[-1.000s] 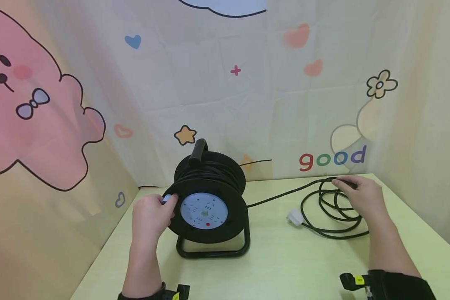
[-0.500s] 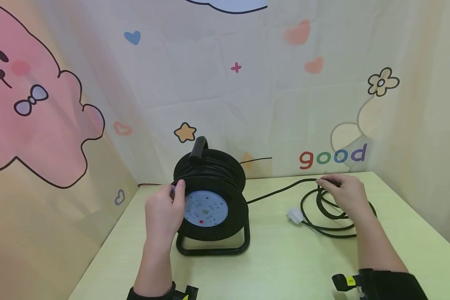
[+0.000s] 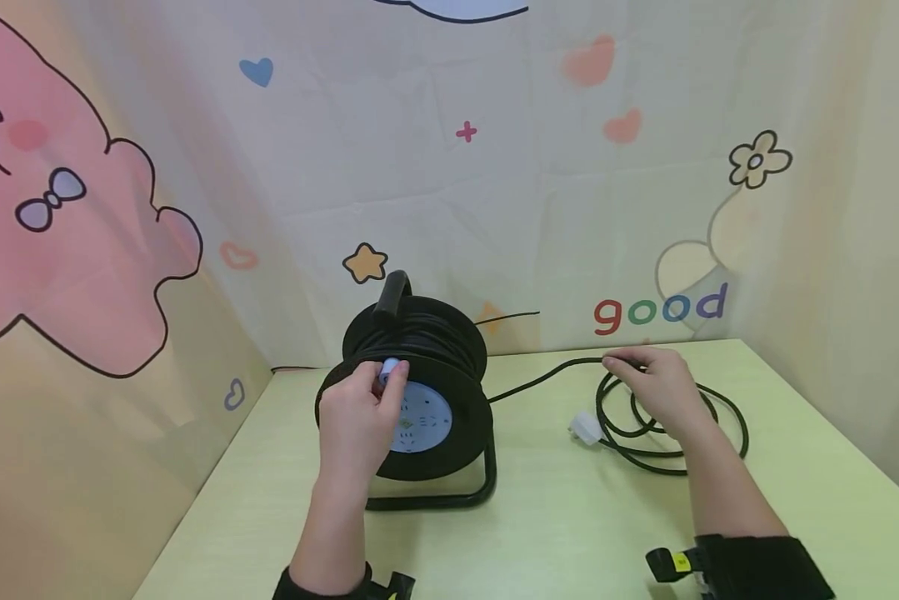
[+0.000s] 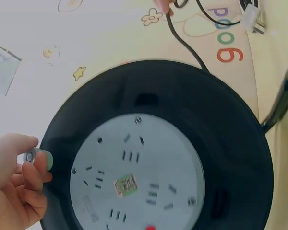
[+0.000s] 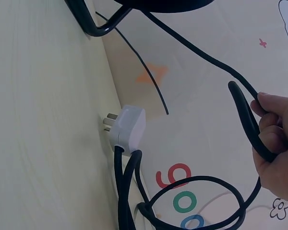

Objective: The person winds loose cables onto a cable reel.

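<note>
A black cable reel (image 3: pixel 470 417) stands on the table, its round socket panel (image 3: pixel 428 421) facing me. At the upper part of its front disc, my left hand (image 3: pixel 359 417) pinches the small pale-blue crank knob (image 3: pixel 387 369) between thumb and fingers; the left wrist view also shows this knob (image 4: pixel 49 160) at the disc's edge. Black cable (image 3: pixel 530 383) runs from the reel to my right hand (image 3: pixel 662 387), which pinches it with thumb and fingers. In the right wrist view, a bend of cable (image 5: pixel 245 120) also passes through that hand. Loose coils lie beneath it.
A white three-pin plug (image 3: pixel 586 427) lies on the table (image 3: pixel 554 525) left of the loose coils. The reel's tubular stand (image 3: pixel 434 502) rests in front, and its carrying handle (image 3: pixel 392 296) rises on top. A printed curtain (image 3: pixel 419 167) hangs behind the table.
My left hand has swung the knob from the disc's left side up and rightward, turning the reel. My right hand has moved left toward the reel with the cable, and the loose coils have shifted.
</note>
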Tool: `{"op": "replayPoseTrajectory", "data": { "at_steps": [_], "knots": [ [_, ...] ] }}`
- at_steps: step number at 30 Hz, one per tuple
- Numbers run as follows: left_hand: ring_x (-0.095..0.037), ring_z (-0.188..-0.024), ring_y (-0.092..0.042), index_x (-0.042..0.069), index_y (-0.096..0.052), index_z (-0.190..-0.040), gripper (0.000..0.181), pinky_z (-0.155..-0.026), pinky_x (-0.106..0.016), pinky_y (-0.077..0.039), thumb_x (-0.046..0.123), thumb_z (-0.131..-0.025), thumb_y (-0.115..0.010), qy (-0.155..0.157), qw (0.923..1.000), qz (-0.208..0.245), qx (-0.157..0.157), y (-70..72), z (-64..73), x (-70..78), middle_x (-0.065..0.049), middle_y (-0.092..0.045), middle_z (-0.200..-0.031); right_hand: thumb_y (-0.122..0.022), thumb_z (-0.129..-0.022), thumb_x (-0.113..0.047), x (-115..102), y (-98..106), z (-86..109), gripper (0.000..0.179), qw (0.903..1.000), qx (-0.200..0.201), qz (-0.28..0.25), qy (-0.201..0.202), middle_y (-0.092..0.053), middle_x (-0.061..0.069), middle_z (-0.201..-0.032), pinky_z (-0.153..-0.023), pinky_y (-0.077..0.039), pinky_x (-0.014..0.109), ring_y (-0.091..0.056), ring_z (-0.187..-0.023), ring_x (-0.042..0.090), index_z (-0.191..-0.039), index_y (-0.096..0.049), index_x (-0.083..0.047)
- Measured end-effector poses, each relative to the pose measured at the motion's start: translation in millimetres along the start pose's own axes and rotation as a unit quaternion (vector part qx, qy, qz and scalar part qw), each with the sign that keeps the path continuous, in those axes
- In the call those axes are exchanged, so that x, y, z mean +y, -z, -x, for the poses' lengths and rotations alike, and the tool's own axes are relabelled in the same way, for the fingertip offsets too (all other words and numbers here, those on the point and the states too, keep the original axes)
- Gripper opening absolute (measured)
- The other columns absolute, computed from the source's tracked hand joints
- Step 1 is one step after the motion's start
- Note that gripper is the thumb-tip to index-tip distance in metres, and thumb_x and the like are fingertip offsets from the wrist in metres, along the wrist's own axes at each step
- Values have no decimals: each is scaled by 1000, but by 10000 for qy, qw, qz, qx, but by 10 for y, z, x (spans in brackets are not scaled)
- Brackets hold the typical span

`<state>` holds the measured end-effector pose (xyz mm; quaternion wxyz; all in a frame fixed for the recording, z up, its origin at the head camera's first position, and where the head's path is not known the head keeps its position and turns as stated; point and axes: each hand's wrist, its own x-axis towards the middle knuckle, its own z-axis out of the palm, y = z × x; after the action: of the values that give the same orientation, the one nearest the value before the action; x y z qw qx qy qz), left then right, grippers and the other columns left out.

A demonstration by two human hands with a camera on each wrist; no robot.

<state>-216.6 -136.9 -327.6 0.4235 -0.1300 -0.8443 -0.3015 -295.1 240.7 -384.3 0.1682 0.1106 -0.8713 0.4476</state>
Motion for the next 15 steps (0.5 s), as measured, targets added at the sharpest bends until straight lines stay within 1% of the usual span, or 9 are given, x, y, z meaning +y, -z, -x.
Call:
{"op": "replayPoseTrajectory", "data": {
  "at_steps": [3, 7, 9, 12, 14, 15],
  "knots": [
    [-11, -46, -39, 11, -53, -68, 34, -38, -28, -34, 31, -93, -62, -39, 9999, 29, -104, -47, 3, 59, 4, -41, -51, -60, -95, -36, -31, -42, -11, 34, 9999, -75, -79, 89, -65, 10, -110, -85, -44, 48, -54, -101, 23, -111, -68, -7],
    [-9, -44, -37, 12, -49, -63, 38, -36, -28, -32, 32, -93, -62, -91, 9996, 134, -212, -144, 17, 123, 5, -38, -49, -62, -95, -31, -62, -130, -35, 31, 9991, -260, -255, 230, -67, 7, -106, -87, -45, 48, -57, -101, 21, -110, -69, -6],
    [-9, -42, -36, 13, -46, -59, 41, -35, -27, -31, 30, -93, -62, -227, 9994, 149, -221, -208, 28, 157, 6, -37, -48, -62, -94, -30, -93, -184, -42, 30, 9984, -404, -328, 212, -67, 7, -108, -89, -45, 48, -57, -103, 21, -110, -69, -6],
    [-8, -39, -33, 15, -41, -54, 45, -34, -26, -28, 28, -91, -63, -472, 9984, 113, -288, -309, 58, 224, 7, -34, -46, -62, -94, -29, -147, -278, -45, 28, 9976, -637, -220, 164, -67, 5, -109, -88, -46, 48, -57, -103, 21, -110, -70, -8],
    [-7, -38, -32, 15, -37, -52, 48, -33, -24, -26, 27, -90, -64, -596, 9973, 91, -417, -370, 83, 266, 8, -32, -45, -63, -94, -28, -190, -344, -41, 26, 9966, -786, -86, 217, -68, 5, -108, -87, -46, 48, -58, -102, 21, -110, -71, -9],
    [-7, -38, -31, 15, -37, -52, 48, -33, -23, -25, 27, -90, -64, -609, 9967, 100, -520, -398, 95, 283, 8, -31, -44, -63, -93, -28, -210, -378, -40, 25, 9960, -847, -20, 272, -68, 4, -107, -86, -47, 48, -58, -101, 20, -109, -71, -10]
  ]
}}
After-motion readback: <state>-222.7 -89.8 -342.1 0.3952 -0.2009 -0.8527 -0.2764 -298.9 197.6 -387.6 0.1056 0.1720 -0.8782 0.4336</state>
